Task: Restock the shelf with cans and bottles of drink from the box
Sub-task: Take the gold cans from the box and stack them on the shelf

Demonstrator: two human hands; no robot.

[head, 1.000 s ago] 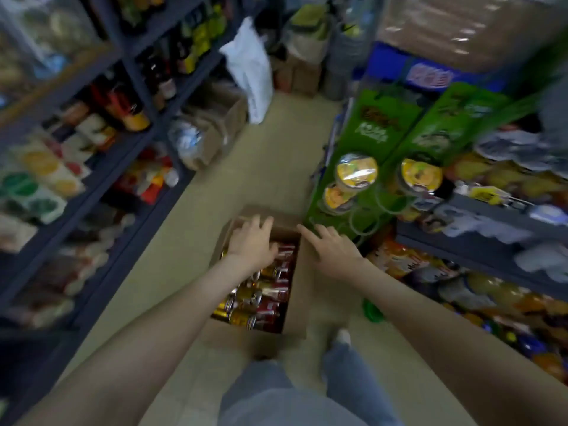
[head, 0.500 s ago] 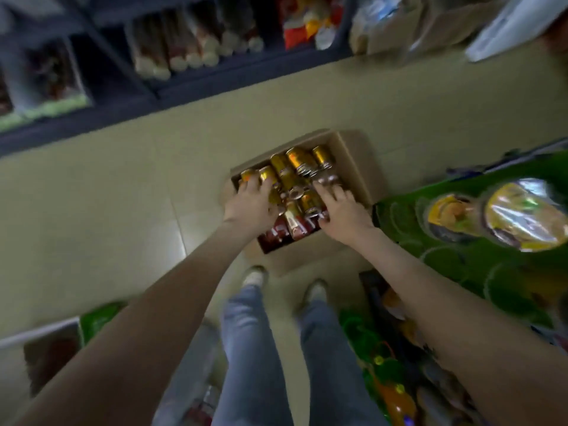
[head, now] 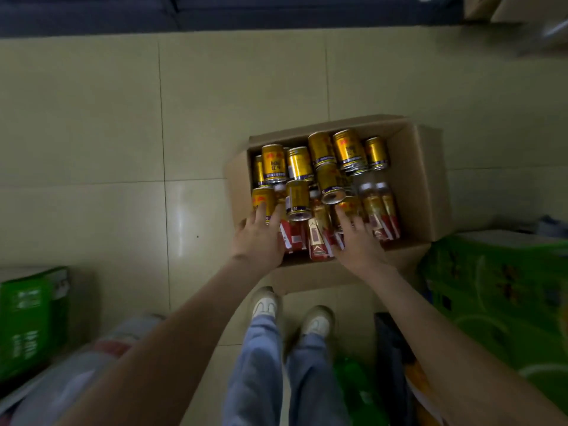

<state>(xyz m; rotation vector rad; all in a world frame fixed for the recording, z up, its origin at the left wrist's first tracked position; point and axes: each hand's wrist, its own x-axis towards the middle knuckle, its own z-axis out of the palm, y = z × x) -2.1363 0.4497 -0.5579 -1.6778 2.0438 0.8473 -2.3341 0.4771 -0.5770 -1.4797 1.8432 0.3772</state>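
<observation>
Just past the shoes [head: 266,305], the left hand [head: 257,239] is laid flat-fingered on a gold can [head: 262,200] and the right hand [head: 359,242] is spread, gripping nothing, over the bottles [head: 379,212] at the box's [head: 427,186] near end, more cans [head: 349,149] piled beyond, the shelf [head: 215,12] farthest.

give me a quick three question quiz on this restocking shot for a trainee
1. True or false: the cardboard box is closed, with its flaps taped shut.
2. What lies in the box? A. gold cans and red-labelled bottles B. gold cans only C. nothing
3. Fill in: the left hand touches a gold ___ with straight fingers, while the right hand reaches over the red-labelled bottles.

Key: 1. false, it is open at the top. 2. A. 3. can.
</observation>
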